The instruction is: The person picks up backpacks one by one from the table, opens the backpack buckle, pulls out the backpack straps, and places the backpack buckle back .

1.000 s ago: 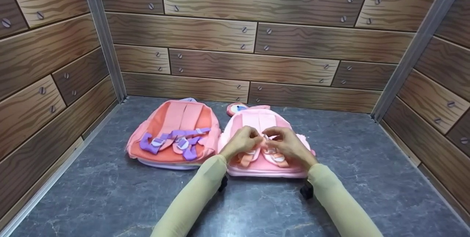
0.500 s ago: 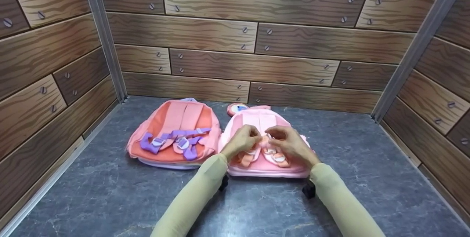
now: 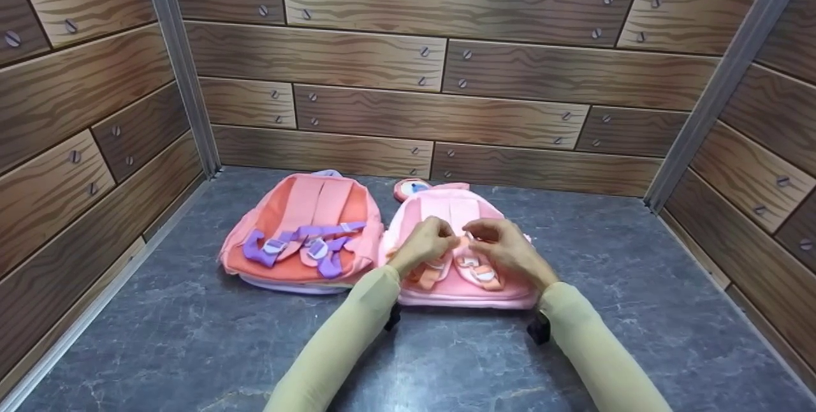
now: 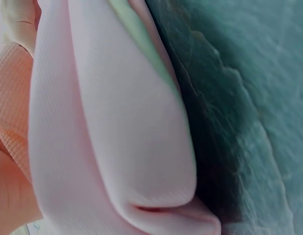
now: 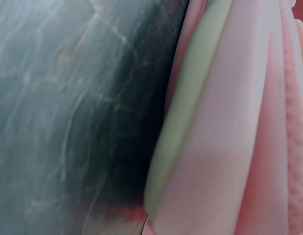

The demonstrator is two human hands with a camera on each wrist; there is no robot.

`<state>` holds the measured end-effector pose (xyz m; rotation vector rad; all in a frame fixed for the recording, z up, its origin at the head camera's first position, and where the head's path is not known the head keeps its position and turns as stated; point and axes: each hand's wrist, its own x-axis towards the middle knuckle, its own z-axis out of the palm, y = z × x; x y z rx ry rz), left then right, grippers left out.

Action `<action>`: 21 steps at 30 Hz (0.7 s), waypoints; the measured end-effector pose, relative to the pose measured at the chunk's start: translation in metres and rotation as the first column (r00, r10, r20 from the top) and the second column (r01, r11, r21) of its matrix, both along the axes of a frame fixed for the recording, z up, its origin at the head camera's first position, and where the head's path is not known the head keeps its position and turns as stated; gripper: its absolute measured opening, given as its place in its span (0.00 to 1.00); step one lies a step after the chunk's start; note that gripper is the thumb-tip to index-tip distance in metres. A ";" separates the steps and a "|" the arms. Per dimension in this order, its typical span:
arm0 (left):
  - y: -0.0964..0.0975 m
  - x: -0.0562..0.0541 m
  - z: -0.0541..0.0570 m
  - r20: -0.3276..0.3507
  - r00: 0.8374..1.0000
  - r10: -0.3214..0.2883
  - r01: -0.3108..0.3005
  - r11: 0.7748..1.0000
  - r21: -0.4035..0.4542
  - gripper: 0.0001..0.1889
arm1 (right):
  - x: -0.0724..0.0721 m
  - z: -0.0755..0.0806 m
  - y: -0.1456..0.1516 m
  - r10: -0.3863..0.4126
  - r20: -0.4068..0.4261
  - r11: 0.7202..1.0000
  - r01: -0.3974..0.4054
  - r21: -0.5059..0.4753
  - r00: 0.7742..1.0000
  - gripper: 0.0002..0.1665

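Observation:
A pink backpack (image 3: 459, 296) lies back side up, its orange straps (image 3: 484, 277) and pale buckles facing me. Over its middle my left hand (image 3: 426, 245) pinches an orange strap (image 4: 13, 88), which also shows beside the fingers in the left wrist view. My right hand (image 3: 507, 251) has its thumb and index finger curved round a small pale buckle (image 3: 467, 238) on that strap. Both hands' fingertips are close together, and they partly hide the buckle. The pack's pale pink side (image 5: 215, 161) fills much of the right wrist view.
A coral backpack (image 3: 306, 208) with purple straps (image 3: 319, 231) lies against the pink one on the left. Behind the pink pack sits a round red piece with an eye-like design (image 3: 413, 188). Wood-patterned walls (image 3: 357, 67) enclose the dark marbled table (image 3: 191, 335).
My left hand has shifted slightly to the right along with its forearm. The right hand has also moved a little to the right. Both backpacks stay in place.

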<state>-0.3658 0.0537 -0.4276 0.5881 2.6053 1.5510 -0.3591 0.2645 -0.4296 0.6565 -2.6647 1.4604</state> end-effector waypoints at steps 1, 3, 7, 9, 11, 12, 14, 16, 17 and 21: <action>0.000 0.000 0.000 0.001 1.000 0.001 -0.001 1.000 0.002 0.10 | 0.000 0.000 0.000 -0.002 0.000 1.000 0.002 0.002 1.000 0.20; 0.000 0.000 0.000 0.011 1.000 0.007 -0.007 1.000 0.007 0.09 | 0.000 0.000 0.002 -0.012 0.002 1.000 0.012 0.008 1.000 0.20; 0.001 0.000 0.000 0.030 0.999 0.027 -0.027 1.000 0.002 0.07 | -0.001 0.000 0.004 -0.021 -0.004 0.999 0.021 0.024 1.000 0.21; 0.002 0.000 0.000 0.025 0.999 0.033 -0.033 0.999 -0.013 0.08 | -0.001 0.000 0.005 -0.018 -0.013 0.999 0.018 0.031 1.000 0.21; 0.003 0.000 0.000 0.014 0.999 0.039 -0.038 0.999 -0.030 0.08 | -0.002 0.000 0.006 -0.015 -0.017 0.999 0.016 0.039 1.000 0.21; 0.003 0.000 0.000 0.011 0.999 0.041 -0.041 0.999 -0.032 0.08 | -0.002 0.000 0.006 -0.016 -0.018 0.999 0.016 0.038 1.000 0.20; 0.004 0.000 0.000 0.012 0.999 0.050 -0.050 0.998 -0.031 0.08 | -0.002 0.000 0.007 -0.017 -0.021 0.999 0.018 0.034 1.000 0.20; 0.004 0.000 0.000 0.017 0.998 0.056 -0.055 0.998 -0.027 0.08 | -0.003 0.000 0.007 -0.017 -0.021 0.999 0.018 0.030 1.000 0.21; 0.004 0.000 0.000 0.021 0.998 0.057 -0.056 0.998 -0.023 0.08 | -0.003 0.000 0.008 -0.016 -0.024 0.999 0.016 0.029 1.000 0.21; 0.004 0.000 0.001 0.045 0.997 0.056 -0.056 0.998 -0.004 0.08 | -0.005 -0.001 0.009 -0.002 -0.045 1.000 0.003 0.013 0.999 0.21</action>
